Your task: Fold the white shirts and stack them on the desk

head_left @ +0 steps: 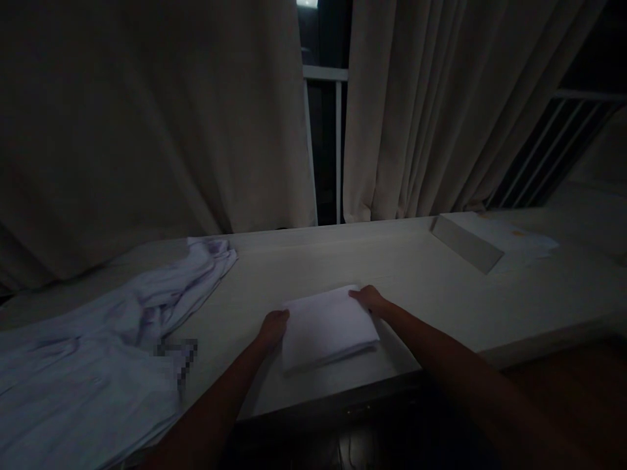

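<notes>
Dim room, low light. A long pale table (441, 274) is running left to right under a window; its near edge is dropping off to a dark floor at lower right.

A folded white cloth (327, 324) is lying flat near the middle of the table's near edge, roughly square, turned a little askew to that edge.

The left hand (274, 326) is resting against the cloth's left edge, fingers curled in; whether they are pinching the fabric or only pressing on it, I cannot tell. The right hand (369, 299) is lying on the cloth's far right corner, fingers bent over the corner, touching it; grip state not clear either, no lift of the cloth is showing. Both forearms are reaching in from the bottom of the view.

Toward the table's left end a heap of crumpled pale garments (112, 339) is spreading from the far edge down to the near left corner, well apart from the cloth. One small patch of it is blurred out.

Toward the far right end a flat whitish box (465, 241) is sitting, with loose papers (524, 238) just beside it.

Behind the table, heavy beige curtains (147, 117) are hanging on both sides, parted at centre over a white window frame (337, 130) and dark glass. White bars (548, 150) are showing at upper right.
</notes>
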{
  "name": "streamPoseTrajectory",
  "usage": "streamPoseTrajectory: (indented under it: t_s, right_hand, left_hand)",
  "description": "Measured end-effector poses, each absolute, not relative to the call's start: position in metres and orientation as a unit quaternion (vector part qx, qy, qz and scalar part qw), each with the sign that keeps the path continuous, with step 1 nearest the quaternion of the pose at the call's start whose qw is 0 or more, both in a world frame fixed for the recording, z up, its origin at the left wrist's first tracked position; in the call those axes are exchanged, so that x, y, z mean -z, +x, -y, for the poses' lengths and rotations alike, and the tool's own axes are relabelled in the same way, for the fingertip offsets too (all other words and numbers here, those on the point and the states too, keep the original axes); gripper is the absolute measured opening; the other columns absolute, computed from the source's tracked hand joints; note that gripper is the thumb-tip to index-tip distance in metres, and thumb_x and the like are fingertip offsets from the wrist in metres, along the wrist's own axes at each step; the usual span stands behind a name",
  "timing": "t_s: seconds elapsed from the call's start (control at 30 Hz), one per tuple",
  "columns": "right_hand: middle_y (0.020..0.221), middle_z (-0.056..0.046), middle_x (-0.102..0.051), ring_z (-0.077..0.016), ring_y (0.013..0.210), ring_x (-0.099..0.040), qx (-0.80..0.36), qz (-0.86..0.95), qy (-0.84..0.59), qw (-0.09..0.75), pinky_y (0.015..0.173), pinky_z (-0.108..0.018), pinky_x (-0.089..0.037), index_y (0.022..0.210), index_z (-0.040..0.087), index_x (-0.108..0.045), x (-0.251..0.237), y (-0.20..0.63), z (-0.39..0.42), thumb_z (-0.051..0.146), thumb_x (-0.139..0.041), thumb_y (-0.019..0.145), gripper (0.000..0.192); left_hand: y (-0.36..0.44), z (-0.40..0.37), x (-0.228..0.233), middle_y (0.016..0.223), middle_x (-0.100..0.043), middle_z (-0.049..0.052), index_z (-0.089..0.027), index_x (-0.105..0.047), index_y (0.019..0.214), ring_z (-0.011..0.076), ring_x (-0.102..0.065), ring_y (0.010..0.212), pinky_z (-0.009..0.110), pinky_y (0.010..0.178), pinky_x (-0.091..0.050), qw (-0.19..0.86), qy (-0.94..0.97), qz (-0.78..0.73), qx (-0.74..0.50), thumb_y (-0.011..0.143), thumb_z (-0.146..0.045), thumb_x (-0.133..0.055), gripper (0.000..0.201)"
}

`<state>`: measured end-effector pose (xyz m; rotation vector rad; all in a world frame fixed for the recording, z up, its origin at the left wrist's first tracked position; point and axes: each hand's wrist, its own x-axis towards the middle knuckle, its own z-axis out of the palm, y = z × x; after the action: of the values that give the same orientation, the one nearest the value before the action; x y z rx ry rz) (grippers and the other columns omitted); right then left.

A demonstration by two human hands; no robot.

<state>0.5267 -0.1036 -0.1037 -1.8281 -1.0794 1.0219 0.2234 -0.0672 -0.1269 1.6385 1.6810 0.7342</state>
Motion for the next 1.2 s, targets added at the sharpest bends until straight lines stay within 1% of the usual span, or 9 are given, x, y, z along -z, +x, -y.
streamPoseTrajectory:
  t_s: [0.1,0.17,0.27,0.4,0.47,0.57,0.7,1.0,1.2]
  right_hand:
    - [0.123,-0.024,-0.06,-0.0321,0.113,-0.058,-0.325,0.465,-0.746,0.35,0.094,-0.042,-0.045,0.12,0.006,-0.058,0.112,0.53,0.107,0.039,-0.066,0.081,0.051]
    - [0.136,-0.022,-0.051,-0.0296,0.126,-0.049,-0.228,0.544,-0.744,0.315,0.106,-0.04,-0.035,0.133,0.006,-0.049,0.115,0.527,0.116,0.039,-0.054,0.089,0.055]
    - [0.143,-0.019,-0.046,-0.0276,0.135,-0.039,-0.096,0.676,-0.694,0.228,0.112,-0.04,-0.025,0.139,0.006,-0.044,0.117,0.51,0.133,0.042,-0.036,0.097,0.056]
    - [0.154,-0.013,-0.03,-0.0301,0.144,-0.017,-0.048,0.75,-0.637,0.172,0.116,-0.048,-0.01,0.145,0.014,-0.04,0.121,0.477,0.15,0.054,-0.029,0.098,0.063]
    - [0.156,-0.012,-0.023,-0.0316,0.146,-0.011,-0.052,0.763,-0.624,0.16,0.116,-0.05,-0.006,0.147,0.016,-0.037,0.127,0.466,0.156,0.062,-0.031,0.095,0.07]
    - [0.158,-0.01,-0.017,-0.0317,0.146,-0.005,-0.063,0.763,-0.624,0.156,0.117,-0.05,-0.003,0.15,0.019,-0.032,0.135,0.456,0.165,0.067,-0.033,0.092,0.075]
    - [0.159,-0.006,-0.013,-0.0298,0.146,0.0,-0.063,0.753,-0.635,0.162,0.118,-0.05,0.0,0.151,0.022,-0.028,0.137,0.452,0.172,0.064,-0.033,0.093,0.072]
    - [0.159,-0.006,-0.014,-0.0289,0.147,-0.001,-0.041,0.759,-0.631,0.156,0.117,-0.05,0.002,0.151,0.022,-0.028,0.142,0.454,0.171,0.065,-0.029,0.093,0.073]
    - [0.157,-0.012,-0.02,-0.0333,0.146,-0.009,-0.067,0.749,-0.644,0.137,0.116,-0.053,-0.002,0.149,0.018,-0.034,0.142,0.45,0.161,0.069,-0.033,0.09,0.078]
  left_hand:
    - [0.222,0.064,0.124,0.102,-0.068,0.02,-0.008,-0.065,0.102,0.0299,-0.064,0.098,0.042,0.084,-0.048,0.268,0.629,-0.668,-0.293,0.083,-0.046,-0.044,0.047]
    - [0.226,0.071,0.117,0.125,-0.059,0.02,-0.009,-0.056,0.121,0.0292,-0.054,0.118,0.043,0.099,-0.041,0.216,0.652,-0.659,-0.308,0.086,-0.049,-0.04,0.055]
    - [0.243,0.094,0.111,0.14,-0.049,0.016,-0.012,-0.051,0.131,0.0273,-0.043,0.132,0.043,0.11,-0.032,0.126,0.766,-0.571,-0.266,0.09,-0.052,-0.034,0.059]
    - [0.262,0.122,0.124,0.156,-0.028,0.011,-0.025,-0.044,0.141,0.0351,-0.019,0.144,0.055,0.114,-0.02,0.018,0.867,-0.472,-0.155,0.087,-0.064,-0.038,0.067]
    - [0.259,0.128,0.138,0.158,-0.023,0.011,-0.027,-0.036,0.146,0.0362,-0.015,0.145,0.057,0.113,-0.018,0.002,0.871,-0.474,-0.127,0.084,-0.069,-0.038,0.074]
    - [0.249,0.132,0.159,0.158,-0.02,0.014,-0.025,-0.026,0.15,0.0351,-0.015,0.145,0.056,0.113,-0.019,0.001,0.865,-0.489,-0.113,0.085,-0.07,-0.035,0.079]
    - [0.245,0.133,0.168,0.158,-0.022,0.015,-0.025,-0.026,0.15,0.0362,-0.015,0.145,0.057,0.114,-0.016,-0.012,0.86,-0.496,-0.12,0.084,-0.07,-0.037,0.081]
    - [0.248,0.135,0.164,0.155,-0.028,0.017,-0.023,-0.031,0.149,0.0391,-0.019,0.144,0.057,0.114,-0.014,-0.015,0.86,-0.497,-0.116,0.084,-0.071,-0.036,0.081]
    - [0.248,0.135,0.166,0.155,-0.027,0.016,-0.024,-0.029,0.149,0.0378,-0.018,0.144,0.057,0.113,-0.015,-0.01,0.856,-0.503,-0.115,0.084,-0.071,-0.034,0.081]
